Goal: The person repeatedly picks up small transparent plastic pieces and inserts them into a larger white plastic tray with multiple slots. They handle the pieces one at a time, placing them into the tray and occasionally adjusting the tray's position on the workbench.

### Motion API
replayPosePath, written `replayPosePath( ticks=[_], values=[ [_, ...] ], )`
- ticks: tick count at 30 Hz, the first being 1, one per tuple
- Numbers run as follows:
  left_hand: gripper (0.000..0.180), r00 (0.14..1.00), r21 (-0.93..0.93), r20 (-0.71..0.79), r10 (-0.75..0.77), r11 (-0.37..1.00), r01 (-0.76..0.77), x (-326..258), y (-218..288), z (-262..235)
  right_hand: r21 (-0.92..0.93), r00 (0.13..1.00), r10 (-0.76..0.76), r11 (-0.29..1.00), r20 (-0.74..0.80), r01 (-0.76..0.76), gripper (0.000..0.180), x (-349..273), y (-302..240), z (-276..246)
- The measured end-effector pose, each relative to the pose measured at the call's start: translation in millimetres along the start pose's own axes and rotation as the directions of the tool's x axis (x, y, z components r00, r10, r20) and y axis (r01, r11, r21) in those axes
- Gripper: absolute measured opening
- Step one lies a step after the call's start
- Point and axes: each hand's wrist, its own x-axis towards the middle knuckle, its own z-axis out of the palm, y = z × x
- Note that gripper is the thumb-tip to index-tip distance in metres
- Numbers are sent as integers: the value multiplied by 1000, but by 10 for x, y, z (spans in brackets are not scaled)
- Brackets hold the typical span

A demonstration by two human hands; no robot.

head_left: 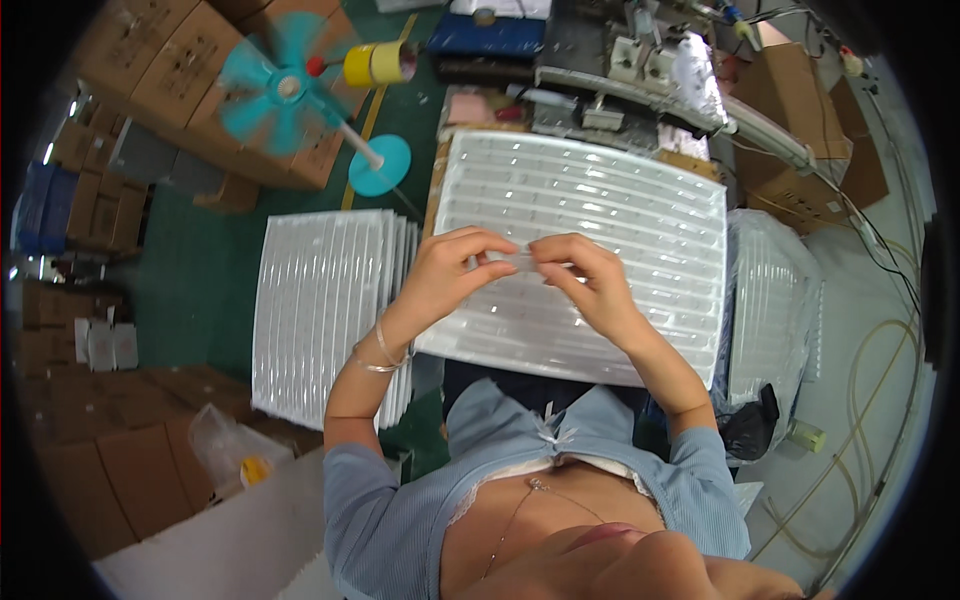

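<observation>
Both my hands meet over a white ribbed tray that lies on the bench before me, its long rows holding small clear pieces. My left hand is closed in a pinch, thumb against fingertips. Facing it, my right hand pinches as well. Between the fingertips of the two hands is a small clear piece, too small to name. Both hands are above the upper middle rows of the tray.
A stack of similar white trays stands to the left. Behind it a turquoise fan spins. Bagged trays stand at the right. Cardboard boxes are piled at the far left; tools and a metal rail lie beyond the tray.
</observation>
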Motion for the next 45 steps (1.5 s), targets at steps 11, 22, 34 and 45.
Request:
replayPosePath(
  ticks=[11,22,34,45],
  values=[
    [33,712,632,-349,609,714,-301,2500,231,821,-225,668,-157,974,-727,-15,16,406,27,-1733],
    [26,710,646,-327,623,696,-314,2295,191,406,-961,723,-643,253,-251,-109,10,1843,90,-1843],
    [22,845,-40,-525,-101,995,94,475,-280,-57,-795,712,-543,606,-445,-35,40,1347,84,-1747],
    [15,802,-838,-404,-440,529,-132,-296,-295,-95,-778,967,-160,576,196,253,24,-365,289,357]
  ],
)
